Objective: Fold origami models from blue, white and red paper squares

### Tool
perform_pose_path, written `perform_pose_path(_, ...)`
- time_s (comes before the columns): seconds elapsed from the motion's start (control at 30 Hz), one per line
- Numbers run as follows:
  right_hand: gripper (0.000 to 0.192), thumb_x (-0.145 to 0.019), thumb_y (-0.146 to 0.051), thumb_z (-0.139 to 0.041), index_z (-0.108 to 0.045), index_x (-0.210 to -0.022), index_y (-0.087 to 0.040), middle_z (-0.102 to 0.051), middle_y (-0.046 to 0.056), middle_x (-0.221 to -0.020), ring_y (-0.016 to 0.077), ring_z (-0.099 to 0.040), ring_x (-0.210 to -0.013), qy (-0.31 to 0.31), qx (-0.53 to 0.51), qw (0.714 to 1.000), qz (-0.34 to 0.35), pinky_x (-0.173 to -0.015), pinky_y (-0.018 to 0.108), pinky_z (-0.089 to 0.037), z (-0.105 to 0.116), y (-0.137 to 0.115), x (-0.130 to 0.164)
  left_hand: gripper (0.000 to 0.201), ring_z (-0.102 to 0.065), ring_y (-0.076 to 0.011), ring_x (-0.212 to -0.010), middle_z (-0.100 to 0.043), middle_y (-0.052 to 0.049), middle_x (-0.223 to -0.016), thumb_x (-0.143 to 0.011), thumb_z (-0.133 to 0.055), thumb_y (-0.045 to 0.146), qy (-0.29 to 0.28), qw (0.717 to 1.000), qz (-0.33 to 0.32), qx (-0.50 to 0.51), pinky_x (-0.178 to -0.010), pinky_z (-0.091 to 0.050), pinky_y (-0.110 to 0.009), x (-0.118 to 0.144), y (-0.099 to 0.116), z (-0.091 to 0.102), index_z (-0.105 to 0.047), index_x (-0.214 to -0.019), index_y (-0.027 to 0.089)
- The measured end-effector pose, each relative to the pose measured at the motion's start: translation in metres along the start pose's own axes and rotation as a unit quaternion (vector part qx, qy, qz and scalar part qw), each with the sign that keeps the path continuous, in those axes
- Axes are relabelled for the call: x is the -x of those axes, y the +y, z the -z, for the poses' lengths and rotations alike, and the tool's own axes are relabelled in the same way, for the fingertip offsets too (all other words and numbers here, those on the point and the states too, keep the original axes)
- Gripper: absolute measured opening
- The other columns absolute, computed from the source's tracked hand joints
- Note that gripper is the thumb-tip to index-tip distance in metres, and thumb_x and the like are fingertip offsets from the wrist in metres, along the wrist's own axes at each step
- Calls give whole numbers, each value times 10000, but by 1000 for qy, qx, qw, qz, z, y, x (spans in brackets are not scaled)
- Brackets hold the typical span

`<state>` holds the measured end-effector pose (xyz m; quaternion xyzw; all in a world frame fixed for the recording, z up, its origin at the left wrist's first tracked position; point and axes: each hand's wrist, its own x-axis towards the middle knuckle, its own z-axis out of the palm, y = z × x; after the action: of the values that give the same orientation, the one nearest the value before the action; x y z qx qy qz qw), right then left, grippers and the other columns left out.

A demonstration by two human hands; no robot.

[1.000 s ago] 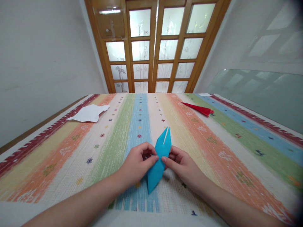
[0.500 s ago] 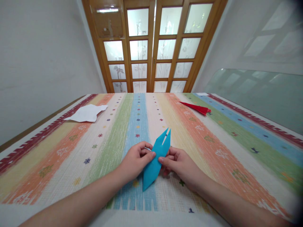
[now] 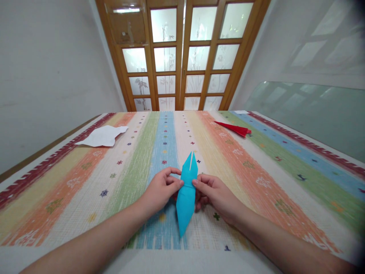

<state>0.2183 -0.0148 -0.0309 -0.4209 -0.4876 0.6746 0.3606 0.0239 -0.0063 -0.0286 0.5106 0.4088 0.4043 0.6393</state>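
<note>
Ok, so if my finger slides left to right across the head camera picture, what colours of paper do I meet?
White paper → blue folded paper, held by the left hand and right hand → red folded paper.

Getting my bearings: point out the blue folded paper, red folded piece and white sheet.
Blue folded paper (image 3: 187, 195), head view: around its middle.
Red folded piece (image 3: 235, 129), head view: middle of its length.
White sheet (image 3: 102, 136), head view: centre of its upper face.

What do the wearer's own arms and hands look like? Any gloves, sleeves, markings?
Left hand and right hand: bare, no gloves, no rings visible. Left forearm and right forearm: bare to the frame edge, no sleeve, watch, band or cable in view. No clear markings; fine detail too small to tell.
</note>
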Motion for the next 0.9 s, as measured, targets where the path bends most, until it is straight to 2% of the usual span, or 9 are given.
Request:
perform_pose_path(0.1, 419, -851, -575, -686, -588, -773, -175, -690, 31, -661, 131, -636, -512, -10, -14, 1000, -1, -472, 238, -511, 2, 0, -2, 389, -518, -96, -516, -623, 36, -648, -769, -788, 422, 5, 1000, -23, 14, -516, -400, -212, -1, 0, 2, -531, -951, 193)
perform_pose_path(0.2, 417, -840, -572, -700, -602, -780, -171, -672, 23, -645, 133, -637, -514, -11, -21, 1000, -1, -473, 241, -520, 3, 1, -2, 308, -561, -110, -577, -628, 9, -682, -771, -783, 394, -6, 1000, -20, -17, -554, -442, -228, -1, 3, 5, -612, -883, 164)
perform_pose_path(0.33, 444, -829, -606, -684, -590, -770, -177, -659, 20, -634, 141, -634, -508, -2, -31, 999, -8, -473, 253, -513, 3, -1, -1, 320, -612, -144, -660, -681, -45, -796, -800, -749, 392, -35, 999, 0, -35, -617, -498, -273, 0, 7, 7, -712, -1007, 152)
perform_pose_path(0.6, 374, -813, -545, -713, -613, -789, -185, -634, 2, -631, 130, -612, -512, 16, -58, 998, -29, -475, 240, -483, 3, -3, -2, 395, -658, -158, -758, -741, -86, -975, -781, -775, 328, -85, 996, -9, -14, -700, -520, -290, -1, 0, 13, -727, -1141, 174)
perform_pose_path(0.73, 357, -817, -532, -712, -616, -798, -190, -650, 12, -653, 132, -607, -529, 19, -59, 998, -31, -493, 249, -481, 5, -2, -2, 431, -661, -166, -759, -739, -88, -977, -771, -786, 341, -86, 996, -10, -31, -719, -522, -310, -3, -4, 16, -722, -1163, 176)
perform_pose_path(0.9, 377, -805, -546, -724, -591, -772, -195, -618, -9, -616, 127, -591, -500, 17, -51, 998, -37, -476, 246, -469, 4, -3, -2, 427, -662, -174, -813, -716, -64, -922, -729, -789, 240, -78, 994, -29, -66, -766, -528, -320, -3, -3, 15, -725, -1146, 175)
